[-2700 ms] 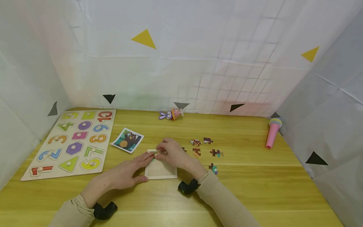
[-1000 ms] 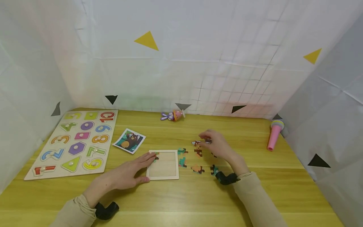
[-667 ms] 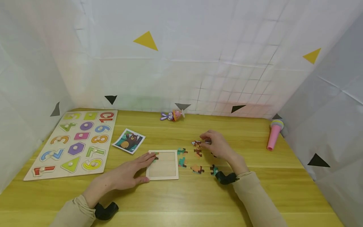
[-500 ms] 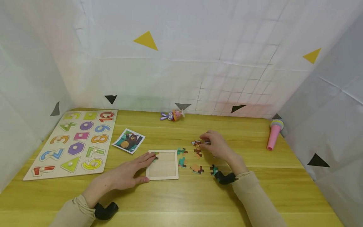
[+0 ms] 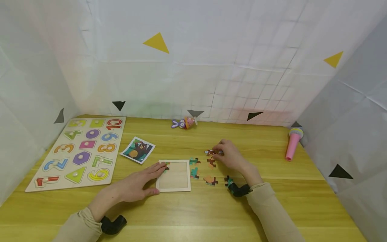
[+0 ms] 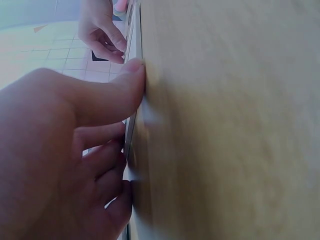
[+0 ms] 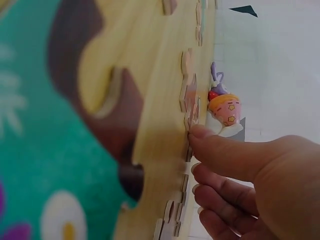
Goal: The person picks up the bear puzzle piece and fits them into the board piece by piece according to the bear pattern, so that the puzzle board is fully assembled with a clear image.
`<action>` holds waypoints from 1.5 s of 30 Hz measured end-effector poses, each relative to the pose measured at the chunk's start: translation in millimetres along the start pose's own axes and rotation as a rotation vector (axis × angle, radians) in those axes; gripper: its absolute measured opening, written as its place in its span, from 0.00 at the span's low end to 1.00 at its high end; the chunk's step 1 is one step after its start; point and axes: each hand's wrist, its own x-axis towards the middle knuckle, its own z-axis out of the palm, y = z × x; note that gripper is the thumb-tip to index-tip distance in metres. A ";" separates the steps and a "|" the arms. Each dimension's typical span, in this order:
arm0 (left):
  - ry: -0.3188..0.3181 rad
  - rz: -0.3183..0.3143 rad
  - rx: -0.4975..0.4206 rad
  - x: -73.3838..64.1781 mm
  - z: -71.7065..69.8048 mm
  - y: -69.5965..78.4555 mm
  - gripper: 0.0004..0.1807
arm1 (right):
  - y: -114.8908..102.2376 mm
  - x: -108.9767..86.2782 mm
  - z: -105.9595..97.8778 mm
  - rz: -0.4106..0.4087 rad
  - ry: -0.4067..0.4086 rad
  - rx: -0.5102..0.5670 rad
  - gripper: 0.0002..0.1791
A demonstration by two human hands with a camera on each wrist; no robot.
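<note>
1. Around three sides, white sheeting (image 5: 193,50) printed with yellow, black and grey triangles encloses a light wooden table (image 5: 187,218).
2. Wooden number-and-shape peg board (image 5: 61,183), lying along the table's left edge and reaching the far left corner.
3. Left hand (image 5: 140,183), fingers extended, resting on the left side of a square wooden puzzle tray; its thumb touches the tray's near left corner.
4. Right hand (image 5: 231,156), fingers curled, thumb and forefinger pinching a dark puzzle piece (image 5: 221,153) low over the table, right of the tray.
5. Puzzle tray (image 5: 175,178), left of the table's middle; a small fitted piece (image 5: 167,167) shows in its far left corner, partly under the left fingertips.
6. Pink microphone (image 5: 291,148), near the table's right edge, towards the far right corner.
7. Bear picture card (image 5: 137,150), tilted, between peg board and tray.
8. Purple rabbit figurine in a pink cup (image 5: 184,123), on its side near the table's far edge.
9. Loose bear-puzzle pieces (image 5: 210,180), scattered from the tray's right side to beneath the right hand.
</note>
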 end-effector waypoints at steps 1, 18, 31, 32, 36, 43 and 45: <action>0.001 0.000 -0.001 0.1 -0.2 0.3 0.41 | 0.0 0.1 -0.1 0.000 0.001 0.003 0.13; 0.004 0.008 0.010 -0.1 -1.1 -0.3 0.41 | 5.6 3.6 4.3 -0.015 0.028 0.000 0.11; -0.001 -0.002 0.001 -0.9 0.1 -0.7 0.42 | 7.9 2.6 7.4 -0.083 0.057 -0.030 0.10; -0.001 -0.003 0.001 -1.0 0.1 -0.7 0.41 | 8.0 2.3 7.3 -0.086 0.059 -0.030 0.10; 0.003 0.004 0.000 -1.2 -0.3 -0.3 0.41 | 7.8 1.6 7.1 -0.078 0.059 -0.028 0.09; 0.003 0.008 -0.009 -1.3 -1.3 0.3 0.41 | 7.8 0.6 7.0 -0.058 0.051 -0.018 0.10; 0.003 0.008 -0.009 -1.1 -1.2 0.2 0.41 | 7.5 0.4 6.8 -0.057 0.051 -0.016 0.10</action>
